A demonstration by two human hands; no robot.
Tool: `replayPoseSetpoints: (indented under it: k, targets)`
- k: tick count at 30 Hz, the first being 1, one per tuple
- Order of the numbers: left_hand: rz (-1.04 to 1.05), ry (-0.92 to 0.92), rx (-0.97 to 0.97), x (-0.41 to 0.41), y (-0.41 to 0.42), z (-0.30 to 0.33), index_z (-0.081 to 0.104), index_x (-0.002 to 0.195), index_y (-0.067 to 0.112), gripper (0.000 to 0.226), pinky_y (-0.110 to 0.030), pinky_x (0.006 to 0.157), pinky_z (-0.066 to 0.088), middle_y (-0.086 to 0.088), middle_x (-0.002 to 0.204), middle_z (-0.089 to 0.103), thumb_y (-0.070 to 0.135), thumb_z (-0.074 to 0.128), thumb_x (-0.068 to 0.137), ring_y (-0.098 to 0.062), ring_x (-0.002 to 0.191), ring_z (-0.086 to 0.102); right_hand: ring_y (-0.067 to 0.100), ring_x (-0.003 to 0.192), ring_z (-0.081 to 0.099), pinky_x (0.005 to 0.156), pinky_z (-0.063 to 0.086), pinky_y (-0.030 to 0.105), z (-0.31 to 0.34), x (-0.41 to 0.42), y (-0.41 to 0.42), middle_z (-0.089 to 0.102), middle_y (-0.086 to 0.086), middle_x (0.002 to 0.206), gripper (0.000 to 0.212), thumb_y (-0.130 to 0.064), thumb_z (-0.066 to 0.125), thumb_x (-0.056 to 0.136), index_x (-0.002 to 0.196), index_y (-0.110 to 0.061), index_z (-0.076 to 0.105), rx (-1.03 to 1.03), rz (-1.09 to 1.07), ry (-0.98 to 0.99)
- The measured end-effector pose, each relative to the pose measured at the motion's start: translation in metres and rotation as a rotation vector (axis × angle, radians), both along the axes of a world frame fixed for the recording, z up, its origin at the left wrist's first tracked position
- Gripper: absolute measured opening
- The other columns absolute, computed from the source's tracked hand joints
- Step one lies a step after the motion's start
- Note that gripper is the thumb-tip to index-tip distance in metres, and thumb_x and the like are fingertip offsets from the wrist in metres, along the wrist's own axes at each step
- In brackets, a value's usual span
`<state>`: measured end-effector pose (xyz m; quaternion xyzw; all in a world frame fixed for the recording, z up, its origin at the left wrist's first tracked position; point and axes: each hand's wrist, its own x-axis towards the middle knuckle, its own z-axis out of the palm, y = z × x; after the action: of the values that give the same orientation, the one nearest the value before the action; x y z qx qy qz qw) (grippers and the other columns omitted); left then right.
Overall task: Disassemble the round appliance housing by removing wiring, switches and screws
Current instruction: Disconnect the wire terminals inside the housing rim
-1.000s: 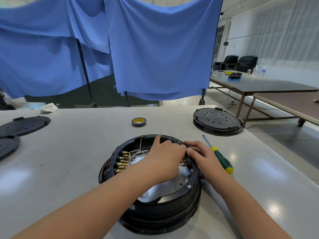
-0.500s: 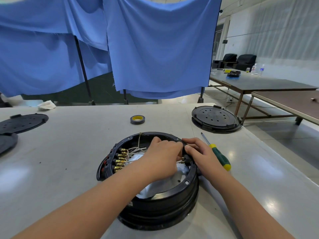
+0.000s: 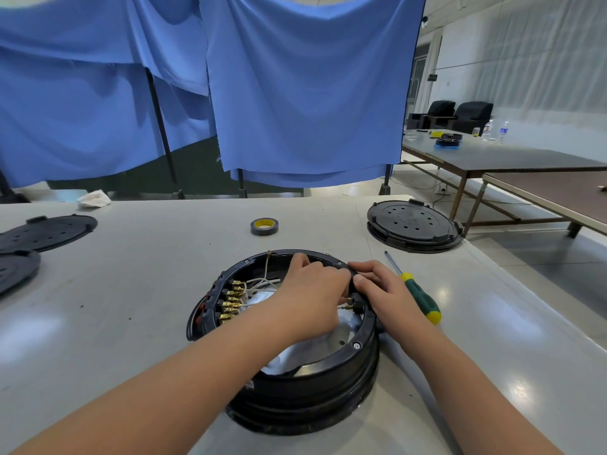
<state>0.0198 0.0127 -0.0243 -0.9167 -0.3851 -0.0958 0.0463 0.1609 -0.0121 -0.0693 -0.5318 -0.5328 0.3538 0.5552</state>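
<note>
A round black appliance housing (image 3: 328,372) stands open on the grey table in front of me. Inside at its left is a row of brass terminals (image 3: 232,303) with white wires (image 3: 262,284). My left hand (image 3: 310,298) reaches inside, fingers curled at the right inner wall. My right hand (image 3: 382,292) grips the right rim from outside, its thumb over a small black switch part (image 3: 356,303) with brass pins. What my left fingers pinch is hidden.
A green and yellow screwdriver (image 3: 417,292) lies just right of my right hand. A roll of tape (image 3: 264,226) sits behind the housing. Black round covers lie at the far right (image 3: 414,224) and far left (image 3: 49,233). The table's right edge runs close by.
Both hands stay at the housing's right inner wall with small finger shifts. The view has tilted slightly, so everything sits a little higher in frame.
</note>
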Motion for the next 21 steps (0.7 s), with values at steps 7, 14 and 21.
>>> replayPoseSetpoints:
  k: [7, 14, 21]
  targets:
    - [-0.008, 0.066, 0.093, 0.0032, 0.0022, -0.0004, 0.038, 0.085, 0.022, 0.016, -0.037, 0.086, 0.021, 0.007, 0.079, 0.041, 0.014, 0.051, 0.086, -0.018, 0.085, 0.041, 0.014, 0.09, 0.066, 0.083, 0.053, 0.026, 0.0004, 0.0, 0.0002, 0.068, 0.008, 0.099, 0.023, -0.004, 0.05, 0.093, 0.101, -0.022, 0.062, 0.004, -0.003, -0.002]
    - [0.066, 0.006, -0.015, 0.0008, 0.0007, -0.0007, 0.042, 0.086, 0.025, 0.009, -0.038, 0.091, 0.023, 0.006, 0.089, 0.057, 0.019, 0.049, 0.09, -0.02, 0.096, 0.05, 0.018, 0.093, 0.065, 0.087, 0.052, 0.03, 0.0005, -0.0004, 0.0001, 0.067, 0.008, 0.1, 0.025, -0.005, 0.051, 0.093, 0.096, -0.027, 0.061, 0.002, -0.014, -0.013]
    - [0.045, 0.175, 0.165, 0.0084, -0.0038, 0.0, 0.039, 0.092, 0.024, 0.021, -0.044, 0.1, 0.018, 0.002, 0.099, 0.058, 0.015, 0.055, 0.082, -0.023, 0.104, 0.049, 0.017, 0.094, 0.066, 0.085, 0.053, 0.028, -0.0001, 0.0015, 0.0009, 0.067, 0.009, 0.101, 0.021, -0.006, 0.051, 0.093, 0.104, -0.021, 0.062, 0.003, -0.006, -0.031]
